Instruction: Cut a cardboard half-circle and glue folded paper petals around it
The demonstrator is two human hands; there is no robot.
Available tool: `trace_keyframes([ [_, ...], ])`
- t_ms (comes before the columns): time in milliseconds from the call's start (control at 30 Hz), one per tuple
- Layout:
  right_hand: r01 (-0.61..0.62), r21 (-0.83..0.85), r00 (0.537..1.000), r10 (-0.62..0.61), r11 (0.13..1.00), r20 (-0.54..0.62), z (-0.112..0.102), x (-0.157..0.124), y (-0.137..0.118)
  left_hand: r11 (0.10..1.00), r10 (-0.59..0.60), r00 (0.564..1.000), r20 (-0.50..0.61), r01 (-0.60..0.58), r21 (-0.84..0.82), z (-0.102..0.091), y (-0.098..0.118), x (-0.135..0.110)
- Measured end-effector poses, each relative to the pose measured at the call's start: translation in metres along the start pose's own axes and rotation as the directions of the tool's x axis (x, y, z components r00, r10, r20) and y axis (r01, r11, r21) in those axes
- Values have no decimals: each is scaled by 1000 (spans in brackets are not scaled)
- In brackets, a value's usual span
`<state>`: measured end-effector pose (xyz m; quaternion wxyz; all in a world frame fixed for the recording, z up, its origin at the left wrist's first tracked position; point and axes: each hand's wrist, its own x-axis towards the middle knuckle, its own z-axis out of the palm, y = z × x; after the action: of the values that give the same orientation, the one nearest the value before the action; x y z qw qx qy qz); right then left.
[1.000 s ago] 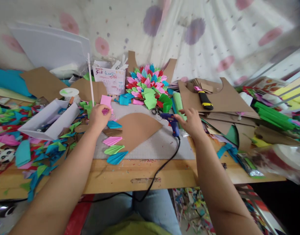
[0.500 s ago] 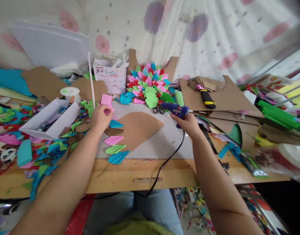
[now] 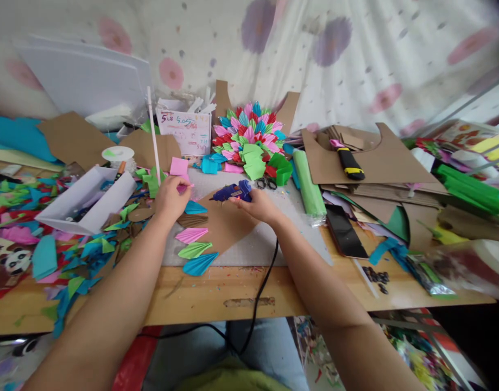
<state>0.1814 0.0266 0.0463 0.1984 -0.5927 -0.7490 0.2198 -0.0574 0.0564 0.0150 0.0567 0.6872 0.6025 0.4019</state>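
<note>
Arms stretched forward, your right hand (image 3: pixel 262 205) grips the blue plastic glue gun (image 3: pixel 232 191), nozzle leftward; your left hand (image 3: pixel 171 199) pinches small pink paper (image 3: pixel 184 188).

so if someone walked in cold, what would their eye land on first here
Probably the bright cluster of multicoloured pleated paper at the back middle of the table. Next might be the blue glue gun in the right hand, held above the brown cardboard piece with its nozzle pointing left. The loose heap of coloured paper scraps on the left side would also stand out.
</note>
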Motion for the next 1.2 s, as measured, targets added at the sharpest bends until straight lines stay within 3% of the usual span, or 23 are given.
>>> trace_keyframes([
  [267, 17, -50, 1000, -17, 999, -10, 2, -6, -11, 1000, 6, 1000, 2, -6, -2, 0, -2, 0],
  [767, 13, -132, 1000, -15, 991, -12, 3, -4, -5, 1000, 12, 1000, 27, -12, -10, -1, 1, 1],
  [1200, 26, -170, 999, -30, 985, -21, 4, -5, -8, 998, 51, 999, -14, -51, -29, 3, -4, 0],
])
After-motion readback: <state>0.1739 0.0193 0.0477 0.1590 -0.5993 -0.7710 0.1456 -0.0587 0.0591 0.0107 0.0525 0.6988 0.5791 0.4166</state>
